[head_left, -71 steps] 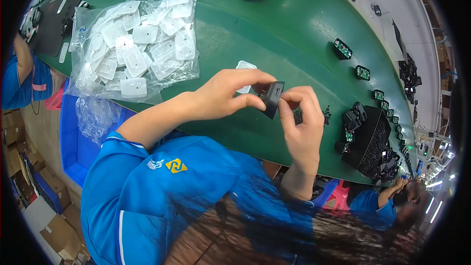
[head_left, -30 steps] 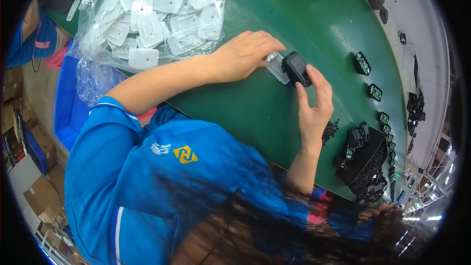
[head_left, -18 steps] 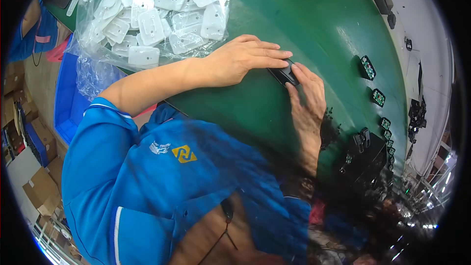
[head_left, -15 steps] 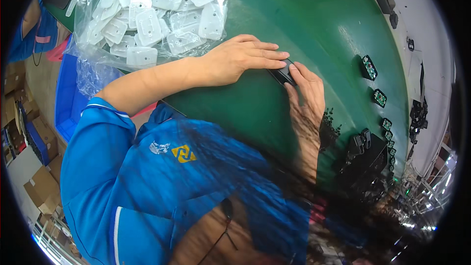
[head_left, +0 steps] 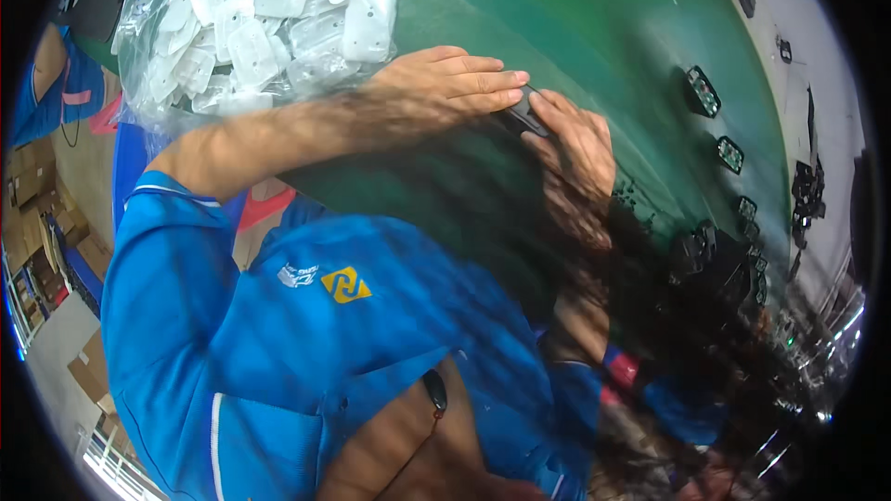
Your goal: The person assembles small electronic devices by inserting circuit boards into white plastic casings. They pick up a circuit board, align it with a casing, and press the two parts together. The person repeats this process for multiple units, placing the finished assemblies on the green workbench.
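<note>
A small black plastic casing (head_left: 527, 118), oblong in shape, is held between my two hands above the green table. My left hand (head_left: 445, 85) reaches across from the left, its fingers side by side, with the fingertips closed over the casing's far end; its thumb is hidden. My right hand (head_left: 577, 144) grips the near right side of the casing between thumb and fingers. Strands of dark hair partly cover the right hand and wrist. Left of my left hand lies a clear plastic bag (head_left: 139, 46) full of translucent white plastic plates (head_left: 251, 54).
Small black housings with green circuit boards (head_left: 703, 91) stand in a line along the right of the green table (head_left: 594, 19). Dark parts (head_left: 701, 250) are clustered at the right, behind hair. A blue bin (head_left: 128, 162) is at the left; another person's blue sleeve (head_left: 79, 83) shows beyond.
The view has shifted, so the bag appears further left. Both hands still hold the casing, slightly higher in the picture. More hair now falls across the right side.
</note>
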{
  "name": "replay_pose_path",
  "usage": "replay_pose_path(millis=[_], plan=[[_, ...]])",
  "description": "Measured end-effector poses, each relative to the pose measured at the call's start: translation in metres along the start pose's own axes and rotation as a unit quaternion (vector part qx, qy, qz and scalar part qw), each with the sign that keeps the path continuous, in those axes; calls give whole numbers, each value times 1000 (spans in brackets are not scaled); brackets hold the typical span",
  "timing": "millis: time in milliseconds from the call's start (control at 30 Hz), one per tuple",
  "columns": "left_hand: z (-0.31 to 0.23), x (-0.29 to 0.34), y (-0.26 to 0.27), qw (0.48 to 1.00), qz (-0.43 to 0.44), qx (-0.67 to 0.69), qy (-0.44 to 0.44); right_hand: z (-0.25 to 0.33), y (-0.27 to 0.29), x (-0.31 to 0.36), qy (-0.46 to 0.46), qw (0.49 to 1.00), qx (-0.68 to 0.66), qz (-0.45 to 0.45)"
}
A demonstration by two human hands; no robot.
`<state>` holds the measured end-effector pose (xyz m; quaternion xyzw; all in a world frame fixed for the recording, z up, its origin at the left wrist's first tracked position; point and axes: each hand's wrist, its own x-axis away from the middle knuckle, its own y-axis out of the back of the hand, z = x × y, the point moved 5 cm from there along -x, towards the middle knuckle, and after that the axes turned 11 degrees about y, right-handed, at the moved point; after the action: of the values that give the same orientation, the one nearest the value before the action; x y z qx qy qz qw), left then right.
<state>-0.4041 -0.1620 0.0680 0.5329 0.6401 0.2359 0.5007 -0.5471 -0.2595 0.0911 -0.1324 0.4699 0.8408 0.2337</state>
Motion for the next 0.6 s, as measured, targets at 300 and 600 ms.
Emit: replay_pose_path(millis=[300, 600], plan=[[9, -48, -12, 989, -41, 92, 106, -52, 12, 2, -246, 932, -255, -78], [98, -155, -51, 873, 69, 279, 394, -71, 99, 86, -304, 909, -24, -283]])
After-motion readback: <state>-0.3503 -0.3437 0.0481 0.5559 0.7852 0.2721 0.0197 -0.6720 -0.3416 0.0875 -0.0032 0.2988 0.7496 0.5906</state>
